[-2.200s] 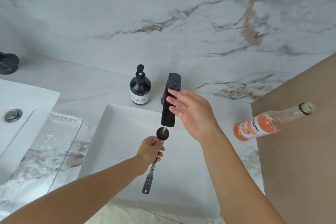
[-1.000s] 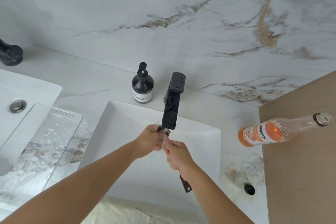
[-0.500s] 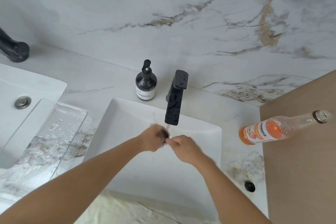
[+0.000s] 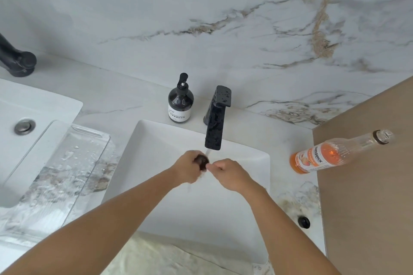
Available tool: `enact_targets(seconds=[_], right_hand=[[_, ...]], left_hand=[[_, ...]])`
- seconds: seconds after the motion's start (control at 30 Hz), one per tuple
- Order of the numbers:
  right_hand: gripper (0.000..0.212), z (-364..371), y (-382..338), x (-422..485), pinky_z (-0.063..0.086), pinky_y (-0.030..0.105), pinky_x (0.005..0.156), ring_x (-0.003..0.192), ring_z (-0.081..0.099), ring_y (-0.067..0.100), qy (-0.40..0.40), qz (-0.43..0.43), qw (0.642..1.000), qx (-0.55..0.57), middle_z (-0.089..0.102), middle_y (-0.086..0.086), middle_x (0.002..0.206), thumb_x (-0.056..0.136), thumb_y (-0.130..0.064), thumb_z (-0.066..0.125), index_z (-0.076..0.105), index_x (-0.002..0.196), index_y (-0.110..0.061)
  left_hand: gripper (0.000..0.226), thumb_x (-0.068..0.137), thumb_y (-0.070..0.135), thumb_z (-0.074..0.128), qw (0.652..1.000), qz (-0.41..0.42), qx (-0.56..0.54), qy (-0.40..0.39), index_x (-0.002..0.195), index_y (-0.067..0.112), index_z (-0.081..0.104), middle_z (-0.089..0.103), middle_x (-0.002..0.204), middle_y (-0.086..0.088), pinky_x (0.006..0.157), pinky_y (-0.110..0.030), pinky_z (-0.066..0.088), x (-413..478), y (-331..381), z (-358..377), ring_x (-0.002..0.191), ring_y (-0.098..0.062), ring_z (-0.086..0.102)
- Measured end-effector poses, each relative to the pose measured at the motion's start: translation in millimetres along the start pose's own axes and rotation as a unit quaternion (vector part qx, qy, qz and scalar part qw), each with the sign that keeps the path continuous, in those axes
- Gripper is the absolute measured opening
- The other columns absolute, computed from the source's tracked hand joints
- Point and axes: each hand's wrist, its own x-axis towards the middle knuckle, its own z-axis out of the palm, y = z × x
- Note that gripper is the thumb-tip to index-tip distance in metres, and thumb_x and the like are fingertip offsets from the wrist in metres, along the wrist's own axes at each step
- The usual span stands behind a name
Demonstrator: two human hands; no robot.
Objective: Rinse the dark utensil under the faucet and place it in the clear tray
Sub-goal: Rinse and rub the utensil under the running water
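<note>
— While water runs from the black faucet [image 4: 215, 123], what do we make of the grip?

— We see the left hand [image 4: 190, 168] curled closed around the dark utensil [image 4: 201, 161], whose round dark head shows between thumb and fingers just under the spout, over the back part of the white sink [image 4: 156, 140]. The right hand [image 4: 228, 174] is drawn into a loose fist, fingertips touching the utensil's head; whether it actually grips we cannot tell, and the handle is hidden.

— And the containers?

— The clear tray [image 4: 73, 163] lies on the counter left of the sink, its far end reaching over the edge of a second basin [image 4: 33, 105]; we see only water drops in it. A dark pump bottle [image 4: 180, 101] stands at the sink's back edge beside the faucet. At the counter's right edge, a glass bottle [image 4: 330, 154] holds orange liquid in its lower part.
</note>
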Motion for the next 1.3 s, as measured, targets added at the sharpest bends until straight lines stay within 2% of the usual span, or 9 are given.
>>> enact_targets(seconds=[0.1, 0.27, 0.37, 0.47, 0.67, 0.87, 1.1, 1.2, 1.3], right_hand=[[0.052, 18.7, -18.5, 0.0, 0.031, 0.025, 0.049, 0.048, 0.038, 0.013, 0.052, 0.044, 0.984, 0.165, 0.043, -0.012, 0.042, 0.096, -0.048, 0.046, 0.044, 0.051, -0.022], [0.021, 33.8, -20.2, -18.7, 0.042, 0.041, 0.083, 0.096, 0.052, 0.028, 0.352, -0.047, 0.918, -0.180, 0.063, 0.001, 0.097, 0.097, -0.033, 0.053, 0.070, 0.092, -0.021], [0.008, 40.4, -29.0, -25.3, 0.046, 0.037, 0.079, 0.095, 0.059, 0.030, 0.446, 0.033, 0.880, 0.160, 0.064, 0.003, 0.093, 0.093, -0.020, 0.060, 0.066, 0.092, -0.016], [0.019, 31.8, -46.7, -18.6, 0.049, 0.036, 0.074, 0.085, 0.060, 0.028, 0.177, 0.227, 0.753, 0.591, 0.065, 0.010, 0.096, 0.097, -0.031, 0.057, 0.058, 0.097, -0.012], [0.017, 7.8, -35.7, 7.7, 0.059, 0.042, 0.079, 0.079, 0.069, 0.029, 0.228, 0.069, 0.917, 0.319, 0.070, 0.007, 0.083, 0.094, -0.005, 0.051, 0.060, 0.088, -0.018], [0.007, 1.5, -17.2, 18.3, 0.061, 0.030, 0.063, 0.069, 0.071, 0.029, 0.089, 0.039, 0.913, 0.396, 0.069, 0.022, 0.082, 0.090, 0.000, 0.065, 0.067, 0.096, 0.002], [0.009, 39.6, -20.9, 13.5, 0.061, 0.022, 0.064, 0.074, 0.072, 0.022, 0.218, 0.084, 0.598, 0.766, 0.070, 0.016, 0.082, 0.090, 0.005, 0.066, 0.066, 0.082, -0.001], [0.019, 24.0, -14.8, 20.4, 0.058, 0.026, 0.056, 0.054, 0.069, 0.018, 0.283, 0.046, 0.798, 0.530, 0.071, 0.002, 0.069, 0.090, -0.003, 0.064, 0.065, 0.074, -0.014], [0.010, -9.7, -6.2, 29.7, 0.061, 0.048, 0.076, 0.059, 0.072, 0.028, 0.137, 0.013, 0.942, 0.306, 0.074, 0.003, 0.071, 0.090, -0.006, 0.062, 0.065, 0.081, -0.010]], left_hand=[[0.029, 0.097, -0.009, 0.023, 0.965, -0.069, -0.243, 0.072, 0.085, 0.003, 0.046, 0.041, 0.063, -0.006, 0.030, -0.020, 0.022, 9.6, 5.9, 3.1, 0.032, -0.013, 0.032], [0.032, 0.088, -0.018, 0.020, 0.918, -0.135, -0.350, 0.131, 0.082, 0.001, 0.045, 0.043, 0.074, -0.008, 0.031, -0.017, 0.029, 5.1, 1.5, 6.2, 0.039, -0.014, 0.033], [0.032, 0.090, -0.018, 0.020, 0.882, -0.147, -0.424, 0.148, 0.081, 0.004, 0.041, 0.037, 0.075, -0.006, 0.031, -0.017, 0.033, 1.2, 0.5, 12.7, 0.046, -0.016, 0.033], [0.030, 0.091, -0.019, 0.025, 0.893, -0.132, -0.417, 0.107, 0.083, 0.000, 0.047, 0.050, 0.075, -0.013, 0.035, -0.019, 0.038, -6.9, 2.5, 21.2, 0.038, -0.016, 0.046], [0.027, 0.101, -0.003, 0.035, 0.964, -0.070, -0.258, 0.005, 0.084, 0.003, 0.055, 0.054, 0.068, -0.008, 0.035, -0.019, 0.027, -10.5, 3.0, 18.3, 0.042, -0.012, 0.032], [0.012, 0.098, 0.003, 0.042, 0.974, -0.091, 0.195, -0.066, 0.101, 0.002, 0.054, 0.067, 0.086, -0.015, 0.043, -0.025, 0.037, 12.1, 11.9, -18.4, 0.045, -0.019, 0.044], [0.039, 0.103, 0.002, 0.022, 0.911, -0.171, -0.372, -0.058, 0.085, 0.005, 0.057, 0.044, 0.065, -0.005, 0.027, -0.014, 0.015, 17.9, 18.8, -1.6, 0.032, -0.005, 0.027], [0.039, 0.099, -0.002, 0.021, 0.888, -0.179, -0.418, -0.065, 0.081, 0.010, 0.054, 0.045, 0.059, 0.000, 0.026, -0.014, 0.015, 13.9, 13.6, 18.2, 0.033, -0.005, 0.028], [0.031, 0.105, 0.018, 0.037, 0.982, -0.119, -0.119, -0.087, 0.076, 0.013, 0.048, 0.045, 0.061, -0.004, 0.034, -0.018, 0.016, 12.9, 9.8, 12.0, 0.044, -0.012, 0.029]])
